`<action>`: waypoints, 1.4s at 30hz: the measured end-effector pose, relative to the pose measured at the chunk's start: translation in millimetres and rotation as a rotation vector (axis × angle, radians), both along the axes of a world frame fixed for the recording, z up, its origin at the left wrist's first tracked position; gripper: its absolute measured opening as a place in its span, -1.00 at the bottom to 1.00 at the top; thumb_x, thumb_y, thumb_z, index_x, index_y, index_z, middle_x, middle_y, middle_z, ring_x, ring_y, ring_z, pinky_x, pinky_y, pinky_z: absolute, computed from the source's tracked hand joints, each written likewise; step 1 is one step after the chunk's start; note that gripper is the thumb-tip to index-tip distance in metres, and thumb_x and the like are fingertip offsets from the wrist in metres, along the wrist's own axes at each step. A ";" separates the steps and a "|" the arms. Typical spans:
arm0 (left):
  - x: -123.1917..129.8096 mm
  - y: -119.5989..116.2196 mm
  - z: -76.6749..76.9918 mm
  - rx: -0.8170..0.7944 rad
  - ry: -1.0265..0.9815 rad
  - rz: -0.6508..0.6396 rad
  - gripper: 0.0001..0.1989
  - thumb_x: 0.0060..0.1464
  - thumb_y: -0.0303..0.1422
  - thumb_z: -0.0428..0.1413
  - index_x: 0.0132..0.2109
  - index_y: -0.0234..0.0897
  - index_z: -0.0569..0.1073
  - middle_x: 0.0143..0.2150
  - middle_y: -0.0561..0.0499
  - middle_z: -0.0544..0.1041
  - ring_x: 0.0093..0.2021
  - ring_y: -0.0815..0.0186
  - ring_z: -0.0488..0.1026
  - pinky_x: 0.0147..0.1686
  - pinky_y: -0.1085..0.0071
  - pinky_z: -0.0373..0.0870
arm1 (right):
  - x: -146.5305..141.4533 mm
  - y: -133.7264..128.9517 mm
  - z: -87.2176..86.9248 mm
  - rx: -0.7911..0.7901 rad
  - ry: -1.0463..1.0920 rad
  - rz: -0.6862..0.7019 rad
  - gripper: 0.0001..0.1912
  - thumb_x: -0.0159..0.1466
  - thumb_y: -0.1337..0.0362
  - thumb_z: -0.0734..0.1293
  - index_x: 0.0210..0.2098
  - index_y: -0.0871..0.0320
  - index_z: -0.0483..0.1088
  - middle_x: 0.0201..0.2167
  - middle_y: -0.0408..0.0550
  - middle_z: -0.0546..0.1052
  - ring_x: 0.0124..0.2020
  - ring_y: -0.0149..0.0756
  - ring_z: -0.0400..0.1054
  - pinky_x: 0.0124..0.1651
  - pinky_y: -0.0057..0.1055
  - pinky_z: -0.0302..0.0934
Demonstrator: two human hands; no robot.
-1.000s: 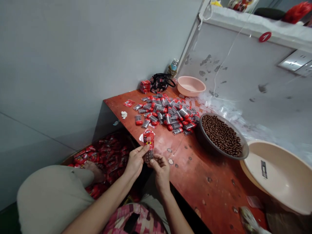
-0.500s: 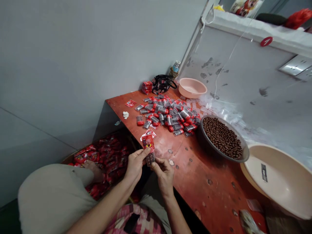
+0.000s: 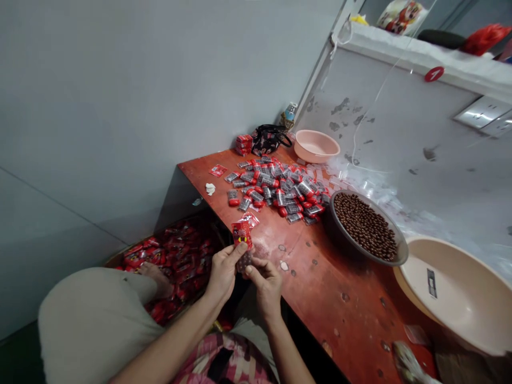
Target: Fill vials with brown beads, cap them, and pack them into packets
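Observation:
My left hand (image 3: 223,269) pinches a red printed packet (image 3: 241,234) near the table's front edge. Below the packet's red part shows a clear pack of dark balls (image 3: 244,261), and my right hand (image 3: 264,280) grips its lower end between thumb and fingers. Just behind my hands, red and white wrappers (image 3: 250,219) lie on the table. Farther back spreads a pile of clear packs with red ends (image 3: 280,186), dark balls inside. A grey bowl of brown balls (image 3: 364,226) stands to the right.
The red table (image 3: 304,277) also bears a large cream basin (image 3: 460,293), a small pink basin (image 3: 317,146), a black patterned bag (image 3: 267,140), red boxes (image 3: 244,144) and clear plastic pieces (image 3: 374,186). Red packets (image 3: 180,256) fill a container down at the left.
The pack of dark balls has tilted and sits closer up against the red packet between my hands. The whole view has shifted slightly.

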State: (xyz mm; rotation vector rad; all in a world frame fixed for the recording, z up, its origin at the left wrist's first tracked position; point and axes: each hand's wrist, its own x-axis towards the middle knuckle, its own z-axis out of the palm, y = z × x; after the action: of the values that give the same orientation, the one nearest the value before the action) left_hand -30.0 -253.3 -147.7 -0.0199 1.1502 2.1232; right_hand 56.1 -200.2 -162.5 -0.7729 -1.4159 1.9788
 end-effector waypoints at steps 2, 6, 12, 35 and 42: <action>-1.0 -2.9 1.1 0.043 -0.017 -0.041 -0.69 -0.11 -0.22 0.14 -0.34 -0.46 0.50 -0.60 -0.03 0.47 -0.68 0.42 0.30 -0.68 0.49 0.20 | -1.7 2.3 -1.3 -0.101 0.040 0.005 -0.86 0.00 0.35 0.39 -0.40 0.19 0.41 -0.54 -0.15 0.46 -0.56 -0.42 0.31 -0.46 -0.45 0.23; -4.4 -5.8 3.6 0.124 -0.039 -0.116 -0.68 -0.08 -0.20 0.12 -0.35 -0.44 0.49 -0.51 -0.08 0.50 -0.56 0.34 0.38 -0.58 0.45 0.26 | -1.0 8.4 0.1 -0.184 0.030 -0.004 -0.86 0.00 0.35 0.37 -0.40 0.20 0.39 -0.56 -0.17 0.44 -0.61 -0.46 0.28 -0.54 -0.51 0.20; -7.3 -0.4 0.2 0.070 -0.018 -0.031 -0.78 -0.16 -0.29 0.19 -0.42 -0.42 0.49 -0.53 -0.01 0.48 -0.59 0.42 0.34 -0.54 0.48 0.25 | -3.7 3.2 3.5 -0.073 -0.002 0.022 -0.72 0.05 0.27 0.36 -0.21 0.16 0.38 -0.28 -0.06 0.46 -0.30 -0.32 0.36 -0.30 -0.41 0.30; -1.3 1.2 -22.0 -0.067 0.014 0.042 -0.78 -0.20 -0.29 0.21 -0.47 -0.42 0.47 -0.56 0.02 0.45 -0.59 0.43 0.33 -0.55 0.49 0.29 | 2.3 1.8 -10.1 0.276 -0.136 -0.024 -0.77 0.13 0.26 0.28 -0.22 0.18 0.42 -0.36 -0.06 0.51 -0.39 -0.33 0.36 -0.31 -0.39 0.28; 3.3 0.6 -19.8 0.002 -0.037 0.014 -0.75 -0.17 -0.30 0.20 -0.34 -0.43 0.50 -0.43 -0.08 0.53 -0.46 0.34 0.43 -0.44 0.44 0.35 | 6.3 -0.2 -11.8 0.333 -0.153 -0.023 -0.78 0.11 0.28 0.31 -0.23 0.14 0.43 -0.32 -0.05 0.50 -0.31 -0.28 0.37 -0.20 -0.33 0.27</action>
State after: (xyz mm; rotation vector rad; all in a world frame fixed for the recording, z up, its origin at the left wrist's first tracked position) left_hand -26.7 -252.7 -167.5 -0.0660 1.1301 2.1276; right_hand 62.5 -200.4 -174.3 -0.7945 -1.7594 1.6345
